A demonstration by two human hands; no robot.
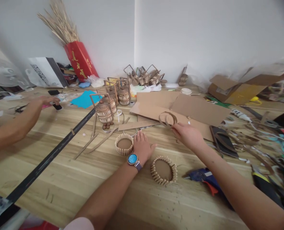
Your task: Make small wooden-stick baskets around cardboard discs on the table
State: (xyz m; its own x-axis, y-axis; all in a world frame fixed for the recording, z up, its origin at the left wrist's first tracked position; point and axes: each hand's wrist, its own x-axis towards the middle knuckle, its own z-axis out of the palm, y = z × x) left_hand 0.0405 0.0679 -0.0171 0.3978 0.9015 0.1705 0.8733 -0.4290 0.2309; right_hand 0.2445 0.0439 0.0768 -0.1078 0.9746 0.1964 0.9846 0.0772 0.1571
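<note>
A pale wooden table (96, 195) with visible grain spreads beneath a plain whitish wall (185, 35). At the far left, a red paper bag (78, 60) with gold characters holds dry straw-coloured stalks (62, 27); a white-and-black bag (46, 72) stands left of it, near a pale fan (6, 73). At the far right sits an open brown cardboard box (242, 88). A long black strip (53, 153) crosses the left of the table diagonally, and another person's hand (47, 100) reaches in beyond it.

The right hand (188, 135) pinches a thin brown strip bent into a loop (168, 113) between thumb and fingers, above the near edge of flat brown cardboard (153, 100). The strip's length curls round in overlapping coils; the loop extends left from the fingertips, its opening showing.

The left hand (142, 145) lies palm down, fingers pointing far, thumb spread to the right. Just left of it, a round tray ringed with pale wooden pegs (124, 145) opens upward, its pegs upright; whether they touch cannot be told. A second peg-ringed tray (164, 169) lies nearer and right, beside a blue glue gun (201, 175).
</note>
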